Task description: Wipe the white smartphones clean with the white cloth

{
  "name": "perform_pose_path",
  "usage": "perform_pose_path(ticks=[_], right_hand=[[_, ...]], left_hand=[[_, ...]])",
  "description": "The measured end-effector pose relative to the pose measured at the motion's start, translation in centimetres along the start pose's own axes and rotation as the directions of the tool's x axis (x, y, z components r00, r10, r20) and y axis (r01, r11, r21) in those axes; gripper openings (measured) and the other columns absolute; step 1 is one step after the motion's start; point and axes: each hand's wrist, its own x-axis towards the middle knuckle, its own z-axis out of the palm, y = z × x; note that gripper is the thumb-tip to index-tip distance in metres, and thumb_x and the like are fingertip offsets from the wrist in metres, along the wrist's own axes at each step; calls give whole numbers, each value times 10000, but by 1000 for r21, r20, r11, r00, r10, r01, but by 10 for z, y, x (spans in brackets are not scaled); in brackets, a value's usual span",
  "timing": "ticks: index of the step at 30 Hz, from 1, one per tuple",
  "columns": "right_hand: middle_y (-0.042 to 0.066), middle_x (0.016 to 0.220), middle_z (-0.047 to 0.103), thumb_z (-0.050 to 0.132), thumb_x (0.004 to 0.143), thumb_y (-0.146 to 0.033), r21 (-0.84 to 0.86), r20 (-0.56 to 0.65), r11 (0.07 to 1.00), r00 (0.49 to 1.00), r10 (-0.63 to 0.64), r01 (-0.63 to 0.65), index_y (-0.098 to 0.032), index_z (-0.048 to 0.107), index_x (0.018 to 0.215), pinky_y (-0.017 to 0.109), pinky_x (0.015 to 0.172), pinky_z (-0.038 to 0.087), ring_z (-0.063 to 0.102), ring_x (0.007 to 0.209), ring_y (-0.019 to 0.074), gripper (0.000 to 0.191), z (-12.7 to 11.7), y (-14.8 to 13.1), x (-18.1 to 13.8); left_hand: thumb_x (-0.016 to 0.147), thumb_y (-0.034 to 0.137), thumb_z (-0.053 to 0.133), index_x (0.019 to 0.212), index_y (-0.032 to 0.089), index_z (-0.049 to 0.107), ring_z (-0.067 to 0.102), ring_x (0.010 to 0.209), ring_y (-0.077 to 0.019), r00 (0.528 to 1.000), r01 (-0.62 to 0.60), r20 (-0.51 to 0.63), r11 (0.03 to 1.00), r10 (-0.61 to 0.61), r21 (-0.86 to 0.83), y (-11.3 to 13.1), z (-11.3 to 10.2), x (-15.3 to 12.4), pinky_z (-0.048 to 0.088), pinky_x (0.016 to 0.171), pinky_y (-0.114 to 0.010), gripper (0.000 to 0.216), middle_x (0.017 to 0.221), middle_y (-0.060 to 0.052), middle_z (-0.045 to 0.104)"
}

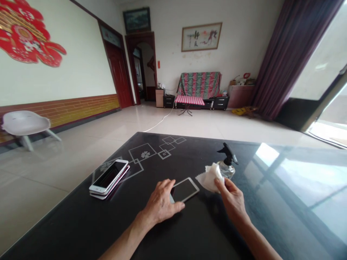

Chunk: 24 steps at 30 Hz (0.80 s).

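Note:
A white-framed smartphone [186, 190] lies face up on the black table. My left hand [162, 202] spans its near left end, fingers at one long edge and thumb at the other, covering that end. Pinched between the thumb and fingers of my right hand [233, 196] is a crumpled white cloth [210, 177] with a zigzag edge, held just above the tabletop to the right of the phone. Behind the cloth stands a clear spray bottle [227, 167] with a black trigger head; the cloth and hand hide part of it.
Stacked smartphones [110, 177], the top one white and face up, rest near the left edge of the glossy black table [130, 224]. Beyond are a white chair [26, 124], a small table with a red-checked cover [189, 100] and a purple curtain [284, 54].

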Motion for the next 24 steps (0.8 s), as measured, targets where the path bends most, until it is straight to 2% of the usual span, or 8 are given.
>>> perform_pose_path(ticks=[2,5,8,11,16,20,22,24], right_hand=[[17,701,647,647,715,-526,-103,-5,990,995,-100,99,-137,674,885,237,554,444,565,611,155,425,2,0,-3],[3,679,604,610,764,-475,-258,22,929,963,-268,265,-154,646,888,230,549,436,531,583,133,346,5,1,-6],[13,745,587,595,794,-391,-395,68,796,878,-473,459,-172,629,873,238,603,446,538,624,131,236,6,2,-9],[29,798,575,574,819,-309,-472,148,666,796,-586,578,-184,621,899,250,649,454,552,680,140,156,5,3,-12],[45,866,578,535,837,-242,-560,284,538,756,-590,630,-213,622,989,260,656,465,566,709,147,177,10,6,-12],[63,921,573,515,850,-226,-545,395,501,733,-554,672,-209,634,1019,283,712,486,582,795,172,208,25,4,-5],[80,983,578,516,846,-210,-515,476,486,707,-523,706,-205,641,1011,311,776,490,580,879,196,207,34,2,-3],[90,1039,586,528,835,-202,-485,547,482,683,-483,730,-204,646,995,342,831,486,570,946,216,198,39,0,-3]], left_hand=[[656,351,670,1322,94,489,447,1199,-326,999,-21,30,999,19,49,-1,7,-5,374,1020,-419,736,1314,-163,516],[641,237,637,1309,79,498,483,1131,-300,1000,-9,-23,998,11,66,1,16,-4,373,1020,-410,701,1234,-150,565],[603,257,688,1307,76,494,488,1092,-293,997,20,-70,1000,-19,15,5,25,1,382,1008,-409,752,1178,-137,590],[595,318,732,1323,81,470,479,1081,-296,995,3,-102,1000,-6,-29,9,32,2,398,986,-409,809,1170,-134,585],[621,449,721,1287,106,497,467,1092,-326,990,13,-137,1000,-11,7,9,27,-4,362,992,-457,782,1155,-137,555],[609,468,715,978,152,651,503,970,-291,991,61,-127,995,-51,73,8,17,-7,412,900,-407,490,973,-86,545],[596,460,728,857,169,650,500,934,-273,992,52,-117,995,-42,84,8,16,-7,423,865,-382,399,927,-69,528],[585,455,738,835,176,639,491,934,-271,993,45,-117,995,-34,90,8,17,-8,423,857,-377,388,926,-65,520]])
